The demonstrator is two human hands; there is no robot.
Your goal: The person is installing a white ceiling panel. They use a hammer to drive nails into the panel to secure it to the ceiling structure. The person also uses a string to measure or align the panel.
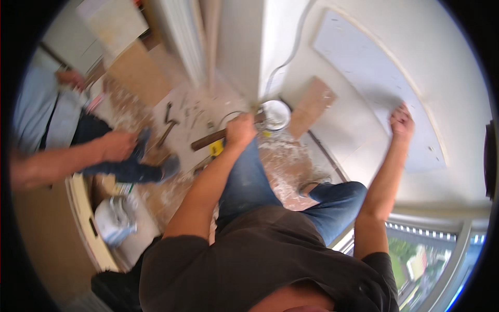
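Observation:
My left hand (240, 131) is wrapped round a hammer (208, 140), its brown wooden handle sticking out to the left and its dark head partly hidden by the fist. The hammer is held above my bent left knee. My right arm reaches out to the right. At its end my right hand (402, 122) is closed, with the fingers pinched together against a pale bluish-white panel (358, 62) on the wall. Whatever the fingertips hold is too small to make out. Several small marks or fasteners dot the panel.
Beyond the hammer stands a white bucket (276, 115) near a brown board (313, 106) leaning at the wall. Tools, including another hammer (167, 130), lie on the dusty floor. A co-worker's arm (78, 158) comes in from the left. A window (416, 260) is at the lower right.

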